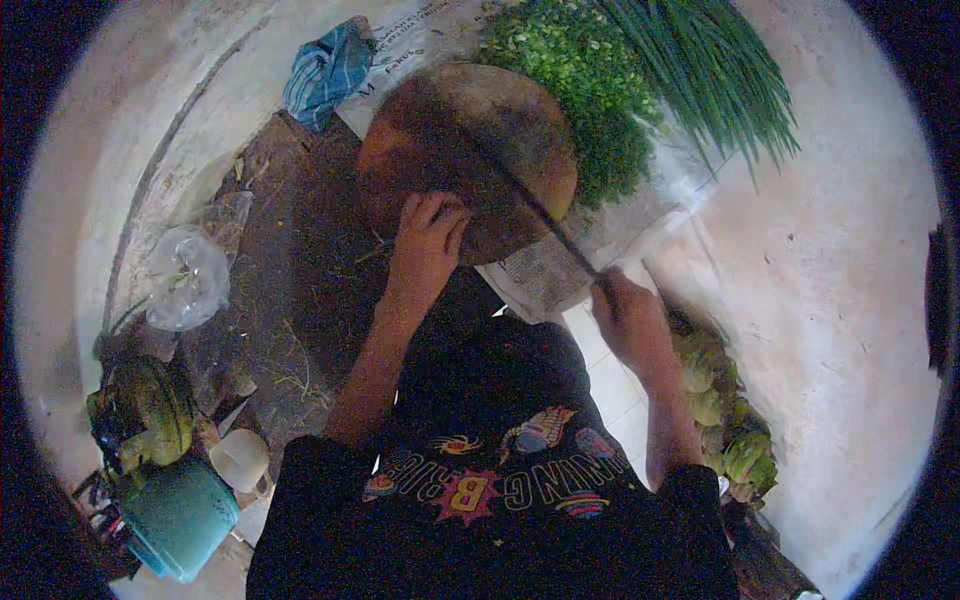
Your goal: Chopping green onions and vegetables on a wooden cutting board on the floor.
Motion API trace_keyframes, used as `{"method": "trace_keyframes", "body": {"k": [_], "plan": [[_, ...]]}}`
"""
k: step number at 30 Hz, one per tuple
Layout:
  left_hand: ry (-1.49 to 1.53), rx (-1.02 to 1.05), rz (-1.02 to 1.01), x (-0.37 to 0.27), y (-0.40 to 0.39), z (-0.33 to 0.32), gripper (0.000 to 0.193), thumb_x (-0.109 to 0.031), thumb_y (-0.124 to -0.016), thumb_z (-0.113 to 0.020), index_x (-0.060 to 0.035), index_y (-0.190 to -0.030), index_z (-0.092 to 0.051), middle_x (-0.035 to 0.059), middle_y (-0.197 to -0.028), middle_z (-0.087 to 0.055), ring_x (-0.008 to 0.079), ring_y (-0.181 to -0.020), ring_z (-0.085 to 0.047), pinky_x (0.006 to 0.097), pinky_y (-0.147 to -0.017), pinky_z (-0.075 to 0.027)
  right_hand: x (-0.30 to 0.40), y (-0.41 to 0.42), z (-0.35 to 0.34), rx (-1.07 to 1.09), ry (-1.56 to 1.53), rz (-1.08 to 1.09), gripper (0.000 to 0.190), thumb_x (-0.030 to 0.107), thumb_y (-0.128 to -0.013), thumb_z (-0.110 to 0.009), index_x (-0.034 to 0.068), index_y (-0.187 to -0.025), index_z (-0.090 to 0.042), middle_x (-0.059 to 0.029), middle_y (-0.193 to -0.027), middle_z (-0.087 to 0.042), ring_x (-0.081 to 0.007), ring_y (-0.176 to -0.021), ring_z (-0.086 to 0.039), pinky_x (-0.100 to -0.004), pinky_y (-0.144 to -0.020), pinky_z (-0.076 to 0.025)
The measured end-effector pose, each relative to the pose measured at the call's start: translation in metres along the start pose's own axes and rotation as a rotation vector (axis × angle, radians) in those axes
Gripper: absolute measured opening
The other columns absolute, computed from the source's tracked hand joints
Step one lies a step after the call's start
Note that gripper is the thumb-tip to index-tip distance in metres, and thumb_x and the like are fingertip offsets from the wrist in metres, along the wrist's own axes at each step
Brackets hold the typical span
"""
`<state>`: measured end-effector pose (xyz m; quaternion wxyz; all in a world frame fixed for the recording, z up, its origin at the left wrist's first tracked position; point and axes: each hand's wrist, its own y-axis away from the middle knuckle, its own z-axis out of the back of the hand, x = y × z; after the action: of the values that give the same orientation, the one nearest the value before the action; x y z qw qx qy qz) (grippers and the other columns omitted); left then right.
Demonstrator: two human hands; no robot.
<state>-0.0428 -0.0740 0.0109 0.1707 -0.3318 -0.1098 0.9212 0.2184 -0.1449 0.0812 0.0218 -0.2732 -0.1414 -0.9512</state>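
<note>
A round wooden chopping block (525, 112) lies before me, its near part dark in shadow. My right hand (628, 311) grips a long, dark-bladed knife (546, 214) whose blade slants across the block towards the upper left. On the block's near left edge rests my left hand (431, 236), fingers curled downward; whether anything is under them is too dark to tell. Past the block's right side is a heap of finely chopped green leaves (581, 60). Long green stalks (712, 67), resembling spring onions, lie beyond that heap.
Printed paper (544, 281) is spread under the block and greens. A blue striped cloth (330, 67) lies at far left, with a clear plastic bag (187, 277) nearer. Lower left are green produce (154, 412), a pale mug (241, 459) and a teal container (184, 517). Leafy green vegetables (742, 442) line the right.
</note>
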Motion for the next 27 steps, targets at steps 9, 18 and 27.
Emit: {"method": "trace_keyframes", "body": {"k": [9, 18, 27], "plan": [[-0.025, -0.029, -0.017, 0.000, 0.000, -0.004, 0.016, -0.005, -0.076, -0.063, -0.0048, -0.093, -0.065, 0.0078, -0.101, -0.056, 0.0304, -0.097, -0.051, 0.0407, -0.087, -0.043, 0.006, -0.024, 0.015, -0.152, 0.131, -0.069, 0.021, 0.024, -0.091, -0.050, 0.004, -0.090, -0.048, -0.0257, -0.077, -0.060, -0.0452, -0.071, -0.059, -0.0524, -0.062, -0.047], [-0.012, -0.019, 0.001, 0.001, 0.002, -0.004, 0.017, -0.005, -0.076, -0.064, -0.0053, -0.093, -0.065, 0.0097, -0.101, -0.056, 0.0302, -0.099, -0.051, 0.0397, -0.088, -0.044, -0.006, 0.017, 0.011, 0.013, 0.010, -0.121, 0.021, 0.025, -0.090, -0.052, 0.005, -0.094, -0.049, -0.0229, -0.080, -0.062, -0.0439, -0.073, -0.060, -0.0506, -0.064, -0.048], [0.009, -0.018, 0.038, -0.008, -0.015, -0.015, 0.016, -0.003, -0.077, -0.063, -0.0031, -0.094, -0.064, 0.0115, -0.103, -0.055, 0.0316, -0.099, -0.052, 0.0399, -0.087, -0.045, -0.023, 0.005, 0.024, -0.133, -0.038, -0.175, 0.019, 0.021, -0.091, -0.051, 0.003, -0.093, -0.049, -0.0246, -0.077, -0.060, -0.0448, -0.071, -0.059, -0.0516, -0.061, -0.046]]}}
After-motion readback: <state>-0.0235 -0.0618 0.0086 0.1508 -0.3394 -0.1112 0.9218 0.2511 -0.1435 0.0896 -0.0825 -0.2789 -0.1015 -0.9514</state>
